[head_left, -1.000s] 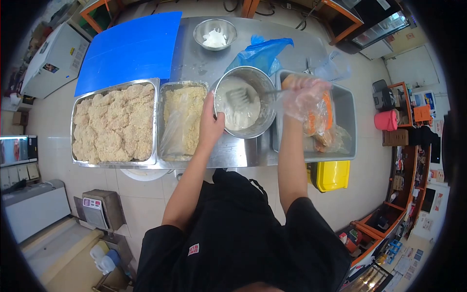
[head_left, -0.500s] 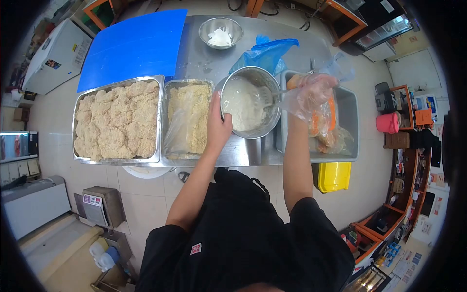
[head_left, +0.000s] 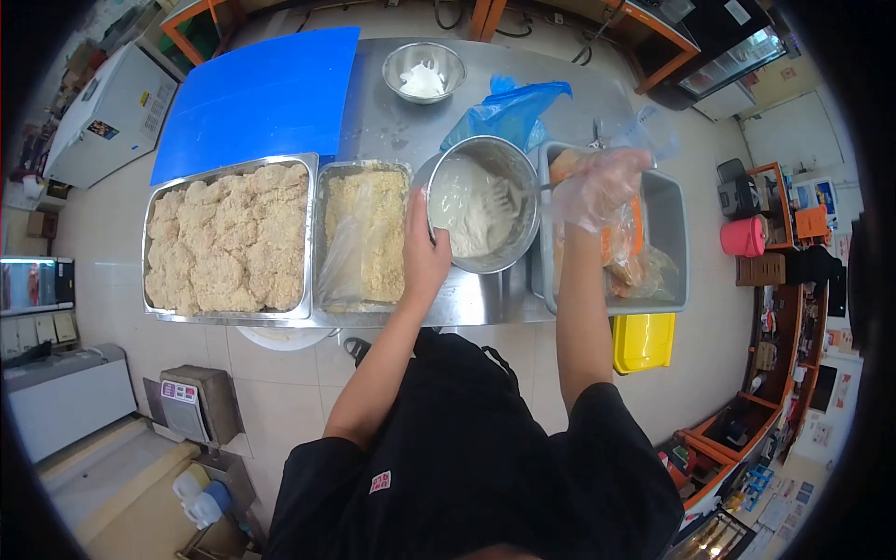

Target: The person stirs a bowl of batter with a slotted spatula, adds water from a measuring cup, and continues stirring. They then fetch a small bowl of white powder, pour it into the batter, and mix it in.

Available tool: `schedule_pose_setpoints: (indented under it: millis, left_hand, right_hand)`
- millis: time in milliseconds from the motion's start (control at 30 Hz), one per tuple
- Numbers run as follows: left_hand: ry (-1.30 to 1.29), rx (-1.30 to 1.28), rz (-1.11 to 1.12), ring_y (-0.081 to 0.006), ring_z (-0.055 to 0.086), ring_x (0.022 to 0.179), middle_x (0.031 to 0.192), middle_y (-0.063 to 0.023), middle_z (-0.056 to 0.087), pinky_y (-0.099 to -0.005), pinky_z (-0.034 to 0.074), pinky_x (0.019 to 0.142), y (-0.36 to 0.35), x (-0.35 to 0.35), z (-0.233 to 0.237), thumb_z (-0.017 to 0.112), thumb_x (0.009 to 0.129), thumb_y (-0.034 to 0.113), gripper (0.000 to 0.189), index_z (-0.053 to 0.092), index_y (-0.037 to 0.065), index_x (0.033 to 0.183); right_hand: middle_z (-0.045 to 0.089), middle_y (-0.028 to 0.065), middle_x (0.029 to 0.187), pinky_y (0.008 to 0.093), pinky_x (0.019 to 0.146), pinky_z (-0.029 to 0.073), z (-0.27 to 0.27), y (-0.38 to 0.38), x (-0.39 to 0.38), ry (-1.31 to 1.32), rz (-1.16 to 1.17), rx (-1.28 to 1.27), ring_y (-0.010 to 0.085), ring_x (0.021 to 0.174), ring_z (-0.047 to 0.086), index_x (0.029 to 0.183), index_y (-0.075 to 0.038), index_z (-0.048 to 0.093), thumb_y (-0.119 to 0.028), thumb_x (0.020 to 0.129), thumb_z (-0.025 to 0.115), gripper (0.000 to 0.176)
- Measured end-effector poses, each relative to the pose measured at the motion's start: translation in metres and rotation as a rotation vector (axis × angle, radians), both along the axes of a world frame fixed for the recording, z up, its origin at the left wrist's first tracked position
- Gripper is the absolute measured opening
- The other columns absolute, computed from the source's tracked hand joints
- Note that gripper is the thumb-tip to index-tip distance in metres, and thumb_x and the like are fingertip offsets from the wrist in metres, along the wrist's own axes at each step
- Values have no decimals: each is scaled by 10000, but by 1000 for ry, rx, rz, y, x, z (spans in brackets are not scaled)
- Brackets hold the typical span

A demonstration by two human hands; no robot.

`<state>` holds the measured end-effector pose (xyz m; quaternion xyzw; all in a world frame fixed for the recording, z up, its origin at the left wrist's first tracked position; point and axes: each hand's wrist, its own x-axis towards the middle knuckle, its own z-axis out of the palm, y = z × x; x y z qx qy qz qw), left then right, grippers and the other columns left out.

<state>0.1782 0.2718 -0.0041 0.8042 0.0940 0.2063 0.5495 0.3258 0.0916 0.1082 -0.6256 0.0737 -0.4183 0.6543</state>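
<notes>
I am gripping the steel mixing bowl of white batter with my left hand, fingers clamped on its near-left rim. It is sitting on the bench between the breadcrumb tray and the grey tub. My right hand, in a clear glove, is holding a fork, fingers wrapped tight around its handle and tines dipping into the batter. The tray of breaded cutlets is lying farther left, and a blue bag is lying just behind the bowl.

You stand on a pale tiled floor. A white freezer sits at ten o'clock; orange-framed shelving fills four o'clock.
</notes>
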Motion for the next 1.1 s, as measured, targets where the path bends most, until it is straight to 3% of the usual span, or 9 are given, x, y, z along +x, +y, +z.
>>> schedule_pose_setpoints:
  millis: [100,167,467,533,600,667,767,967,1100]
  left_hand:
    - [-13,2,1,-429,349,1438,1525,-286,372,-443,287,1196,-3,-3,8,470,878,3,631,349,-45,1496]
    - [-26,-34,14,-437,354,1431,1520,-287,373,-450,294,1190,-3,-1,5,468,875,4,631,353,-42,1494]
    - [-27,33,40,-450,374,1407,1505,-287,380,-460,331,1164,-6,-3,9,447,897,15,602,357,-35,1490]
    - [-10,22,47,-451,379,1403,1501,-287,384,-461,329,1164,-10,-7,14,444,895,13,601,359,-34,1489]
    - [-21,25,43,-451,382,1400,1497,-287,387,-462,329,1163,-8,-3,16,442,893,11,602,361,-32,1488]
    - [-30,27,43,-449,383,1400,1494,-286,391,-462,331,1162,-6,-4,10,444,891,10,603,363,-30,1488]
    - [-9,10,69,-444,388,1397,1489,-285,395,-463,335,1160,-9,-6,9,443,886,6,609,362,-28,1489]
    - [-19,14,53,-444,395,1392,1483,-285,400,-454,336,1157,-8,-4,12,431,885,1,608,359,-35,1488]
    - [-44,-5,85,-443,396,1392,1479,-286,404,-450,334,1158,-8,-1,9,433,887,-2,607,355,-43,1487]
  right_hand:
    - [389,-19,534,321,451,346,-24,-12,18,-8,-246,-308,134,440,412,694,-111,457,-577,1043,412,584]
    - [387,-18,538,323,447,341,22,10,-17,131,158,75,134,449,416,703,-108,461,-557,1053,402,572]
    - [414,0,556,329,467,363,36,-2,-16,-25,194,305,145,509,443,724,-108,433,-560,1054,400,560]
    - [407,1,569,333,473,363,-16,-15,5,-35,-93,-326,143,522,438,739,-108,431,-569,1055,389,561]
    - [408,-1,587,334,476,361,-20,-19,10,14,-115,-366,138,530,432,763,-108,434,-577,1053,386,553]
    - [417,-5,611,332,475,357,12,-18,-10,138,153,167,130,533,425,798,-110,440,-584,1049,392,539]
    - [419,-26,640,285,470,342,-20,-37,4,67,-31,-108,104,536,413,828,-128,445,-580,1045,415,503]
    - [415,-47,638,267,468,320,26,-13,-19,22,186,512,97,536,409,797,-147,440,-600,1027,450,508]
    - [413,-38,633,277,455,319,-3,-14,-11,101,279,323,102,518,408,799,-147,441,-618,1011,469,518]
